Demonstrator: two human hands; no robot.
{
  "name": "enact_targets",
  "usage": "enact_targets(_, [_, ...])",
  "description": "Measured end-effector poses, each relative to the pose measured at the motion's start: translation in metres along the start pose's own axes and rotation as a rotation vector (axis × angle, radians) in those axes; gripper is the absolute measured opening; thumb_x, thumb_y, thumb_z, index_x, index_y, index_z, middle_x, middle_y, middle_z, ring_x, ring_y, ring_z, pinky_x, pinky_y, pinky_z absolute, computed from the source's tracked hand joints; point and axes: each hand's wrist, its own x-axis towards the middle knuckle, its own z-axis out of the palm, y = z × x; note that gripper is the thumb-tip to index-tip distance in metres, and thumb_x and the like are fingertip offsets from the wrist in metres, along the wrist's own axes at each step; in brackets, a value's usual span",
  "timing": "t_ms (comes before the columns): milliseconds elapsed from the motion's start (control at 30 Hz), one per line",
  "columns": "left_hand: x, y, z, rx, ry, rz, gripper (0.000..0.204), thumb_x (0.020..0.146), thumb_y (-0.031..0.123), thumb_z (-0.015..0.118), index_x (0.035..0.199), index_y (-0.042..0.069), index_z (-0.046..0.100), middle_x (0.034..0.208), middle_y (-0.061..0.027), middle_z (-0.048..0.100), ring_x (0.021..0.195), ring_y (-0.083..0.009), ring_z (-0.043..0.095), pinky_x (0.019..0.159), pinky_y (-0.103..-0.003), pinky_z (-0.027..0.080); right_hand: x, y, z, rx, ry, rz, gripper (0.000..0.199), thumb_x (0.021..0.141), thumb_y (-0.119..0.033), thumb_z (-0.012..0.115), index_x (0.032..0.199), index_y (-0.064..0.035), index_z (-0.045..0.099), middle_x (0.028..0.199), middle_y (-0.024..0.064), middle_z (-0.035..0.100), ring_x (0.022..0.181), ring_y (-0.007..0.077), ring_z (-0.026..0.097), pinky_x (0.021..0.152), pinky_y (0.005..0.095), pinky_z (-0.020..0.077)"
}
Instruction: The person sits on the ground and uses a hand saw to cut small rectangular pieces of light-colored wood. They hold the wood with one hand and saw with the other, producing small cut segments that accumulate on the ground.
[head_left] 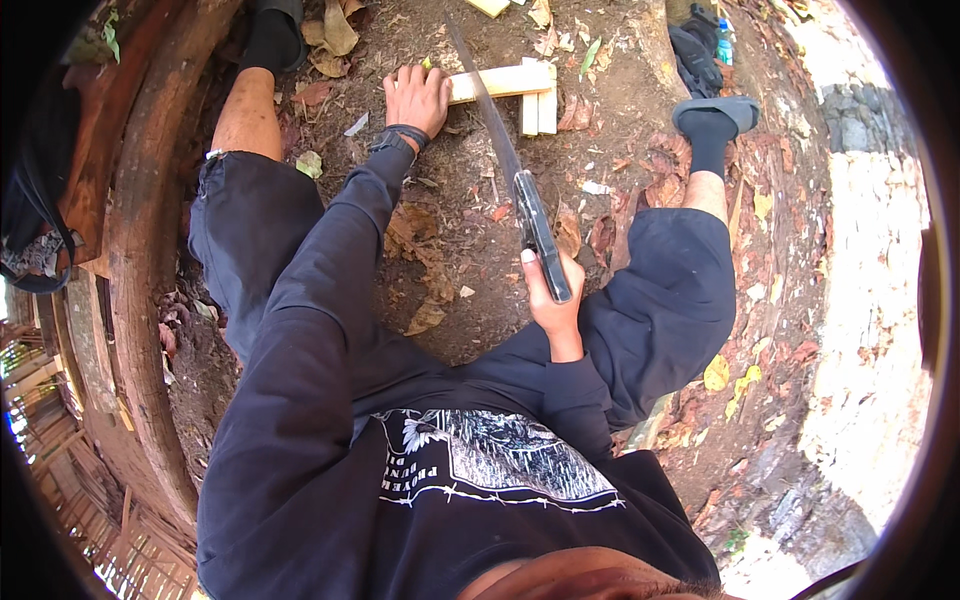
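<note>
My left hand point(417, 100) presses down on the left end of a pale wooden strip point(495, 84), its fingers bent over it. The strip's right end rests on short pale wood pieces point(539, 112) lying on the ground. My right hand point(556, 308) is closed around the dark handle of a handsaw point(499, 133). The saw's long, tapering blade points away from me and crosses the strip just right of my left hand. Its teeth are too small to make out, and whether the blade touches the wood I cannot tell.
Dry leaves point(424, 245) and wood chips litter the bare soil. My legs are spread on both sides, with a sandal point(718, 117) on the right foot. A long log point(140, 260) runs along the left. A dark bag point(696, 58) and a blue bottle point(724, 45) are at the far right.
</note>
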Motion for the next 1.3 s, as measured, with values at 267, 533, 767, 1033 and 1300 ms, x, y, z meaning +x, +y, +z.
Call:
enact_targets(267, [0.021, 0.000, 0.013, -0.094, -0.204, -0.003, 0.035, 0.111, 0.035, 0.047, 0.107, 0.011, 0.073, 0.095, -0.0142, 0.075, 0.101, -0.0329, 0.067, 0.095, -0.051, 0.042, -0.004, 0.011, 0.008, -0.056, 0.032, -0.086, 0.023, 0.100, -0.013, 0.077, 0.084, -0.0006, 0.066, 0.062, 0.0046, 0.057, 0.056, 0.0114, 0.053, 0.055, 0.0346, 0.0438])
enact_targets(533, [0.026, 0.003, 0.021, -0.056, -0.329, -0.173, 0.056, 0.115, 0.041, 0.033, 0.100, 0.009, 0.076, 0.081, -0.0207, 0.073, 0.093, -0.0382, 0.070, 0.095, -0.054, 0.044, 0.014, 0.018, 0.039, -0.103, 0.101, -0.269, 0.019, 0.098, -0.011, 0.077, 0.085, -0.0014, 0.068, 0.059, 0.0071, 0.057, 0.050, 0.0181, 0.058, 0.053, 0.0354, 0.0458])
enact_targets(767, [0.027, 0.006, 0.021, -0.059, -0.382, -0.194, 0.061, 0.115, 0.043, 0.031, 0.097, 0.008, 0.078, 0.086, -0.0224, 0.075, 0.095, -0.0389, 0.072, 0.098, -0.055, 0.044, 0.040, 0.005, 0.044, -0.096, 0.094, -0.191, 0.015, 0.099, -0.011, 0.076, 0.090, -0.0001, 0.071, 0.062, 0.0050, 0.059, 0.053, 0.0144, 0.058, 0.054, 0.0341, 0.0455])
enact_targets(1033, [0.026, -0.002, 0.025, -0.081, -0.392, -0.167, 0.064, 0.116, 0.045, 0.030, 0.099, 0.007, 0.080, 0.089, -0.0221, 0.076, 0.093, -0.0379, 0.073, 0.097, -0.054, 0.045, -0.020, -0.001, -0.004, -0.204, 0.060, -0.152, 0.013, 0.097, -0.006, 0.075, 0.087, 0.0008, 0.070, 0.059, 0.0070, 0.055, 0.050, 0.0192, 0.058, 0.054, 0.0354, 0.0465])
enact_targets(1300, [0.019, 0.004, 0.024, -0.093, -0.321, -0.075, 0.051, 0.113, 0.040, 0.038, 0.104, 0.012, 0.080, 0.086, -0.0169, 0.075, 0.089, -0.0352, 0.072, 0.093, -0.053, 0.042, 0.051, 0.005, 0.031, -0.038, 0.045, -0.114, 0.012, 0.103, -0.010, 0.072, 0.106, 0.0003, 0.079, 0.067, -0.0012, 0.059, 0.060, 0.0073, 0.052, 0.057, 0.0291, 0.0425])
